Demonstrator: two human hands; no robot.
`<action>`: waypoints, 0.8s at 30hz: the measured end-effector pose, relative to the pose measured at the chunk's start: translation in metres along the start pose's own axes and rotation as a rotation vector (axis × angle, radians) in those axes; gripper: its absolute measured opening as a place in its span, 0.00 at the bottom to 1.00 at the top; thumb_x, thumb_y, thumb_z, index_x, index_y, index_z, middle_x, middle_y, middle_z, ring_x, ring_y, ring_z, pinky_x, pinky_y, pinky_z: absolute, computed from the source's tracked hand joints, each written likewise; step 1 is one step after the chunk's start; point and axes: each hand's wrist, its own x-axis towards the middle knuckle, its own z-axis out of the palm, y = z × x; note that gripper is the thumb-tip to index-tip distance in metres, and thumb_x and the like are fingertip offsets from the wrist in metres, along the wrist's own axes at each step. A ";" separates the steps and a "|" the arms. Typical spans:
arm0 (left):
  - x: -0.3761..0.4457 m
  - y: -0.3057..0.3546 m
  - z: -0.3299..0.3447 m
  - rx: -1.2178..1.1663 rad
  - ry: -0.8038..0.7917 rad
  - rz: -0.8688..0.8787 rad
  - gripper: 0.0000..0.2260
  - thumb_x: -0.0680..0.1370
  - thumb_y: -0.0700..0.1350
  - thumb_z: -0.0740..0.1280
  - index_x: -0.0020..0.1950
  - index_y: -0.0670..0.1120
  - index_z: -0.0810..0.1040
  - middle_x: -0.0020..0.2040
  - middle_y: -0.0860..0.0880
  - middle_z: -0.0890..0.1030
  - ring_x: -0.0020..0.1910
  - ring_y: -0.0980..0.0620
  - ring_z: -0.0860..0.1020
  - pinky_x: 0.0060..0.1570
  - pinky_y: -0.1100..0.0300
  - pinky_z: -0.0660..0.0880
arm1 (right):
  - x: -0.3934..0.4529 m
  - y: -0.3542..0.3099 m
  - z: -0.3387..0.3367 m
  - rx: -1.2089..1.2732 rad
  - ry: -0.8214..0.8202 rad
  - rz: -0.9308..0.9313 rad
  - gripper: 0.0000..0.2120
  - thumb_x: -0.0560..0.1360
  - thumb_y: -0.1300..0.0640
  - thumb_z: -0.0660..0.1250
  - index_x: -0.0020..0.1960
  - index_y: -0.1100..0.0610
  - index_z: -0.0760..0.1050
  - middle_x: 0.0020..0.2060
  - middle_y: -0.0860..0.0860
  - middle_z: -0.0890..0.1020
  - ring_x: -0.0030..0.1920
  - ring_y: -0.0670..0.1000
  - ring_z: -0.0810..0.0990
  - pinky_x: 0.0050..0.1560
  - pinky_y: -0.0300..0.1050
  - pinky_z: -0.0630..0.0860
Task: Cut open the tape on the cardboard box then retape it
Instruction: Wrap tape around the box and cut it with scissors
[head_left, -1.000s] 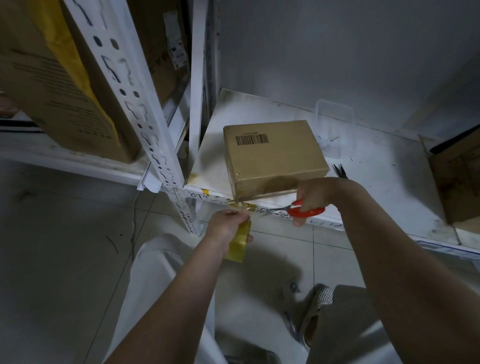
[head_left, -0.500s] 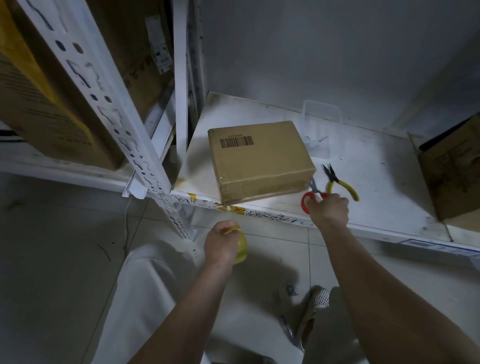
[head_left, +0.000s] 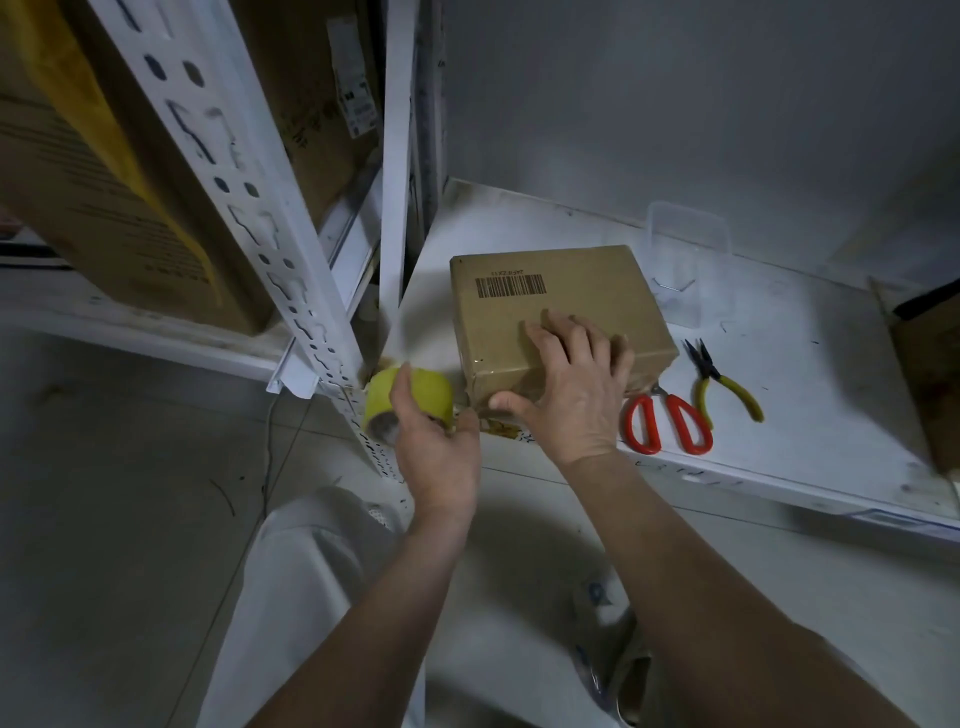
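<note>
A small brown cardboard box (head_left: 540, 291) with a barcode on top sits near the front left corner of a white shelf (head_left: 810, 374). My right hand (head_left: 574, 387) lies flat on the box's front top edge, fingers spread, thumb against its front face. My left hand (head_left: 434, 447) holds a yellow tape roll (head_left: 410, 397) at the shelf's front edge, just left of the box. Red-handled scissors (head_left: 667, 423) lie on the shelf to the right of the box, untouched.
Yellow-handled pliers (head_left: 724, 382) lie beside the scissors. A clear plastic tub (head_left: 685, 260) stands behind the box. A perforated white upright (head_left: 249, 208) rises on the left, with large cartons (head_left: 104, 171) behind it. Another carton (head_left: 930, 374) sits at the right edge.
My right hand has put the scissors down on the shelf and moved left onto the box. My left hand has lifted the tape roll up to the shelf edge.
</note>
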 end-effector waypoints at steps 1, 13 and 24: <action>0.004 0.000 0.001 -0.029 -0.034 0.003 0.36 0.69 0.40 0.72 0.73 0.54 0.60 0.43 0.54 0.71 0.44 0.43 0.78 0.53 0.44 0.77 | 0.000 0.003 0.002 -0.010 0.022 -0.009 0.40 0.58 0.35 0.74 0.65 0.50 0.71 0.64 0.51 0.74 0.65 0.57 0.69 0.68 0.64 0.58; 0.018 -0.008 0.003 0.009 -0.105 0.081 0.34 0.67 0.35 0.76 0.69 0.48 0.65 0.49 0.55 0.69 0.50 0.52 0.73 0.52 0.71 0.72 | -0.002 0.016 0.011 0.012 0.088 -0.064 0.38 0.60 0.34 0.72 0.65 0.48 0.70 0.66 0.50 0.73 0.67 0.55 0.66 0.67 0.60 0.58; 0.023 -0.004 -0.004 0.074 -0.144 0.053 0.28 0.72 0.37 0.71 0.69 0.51 0.67 0.57 0.45 0.67 0.59 0.44 0.71 0.61 0.52 0.71 | -0.008 0.012 0.006 0.016 0.079 -0.061 0.40 0.60 0.42 0.76 0.68 0.50 0.67 0.68 0.51 0.70 0.69 0.56 0.64 0.69 0.58 0.54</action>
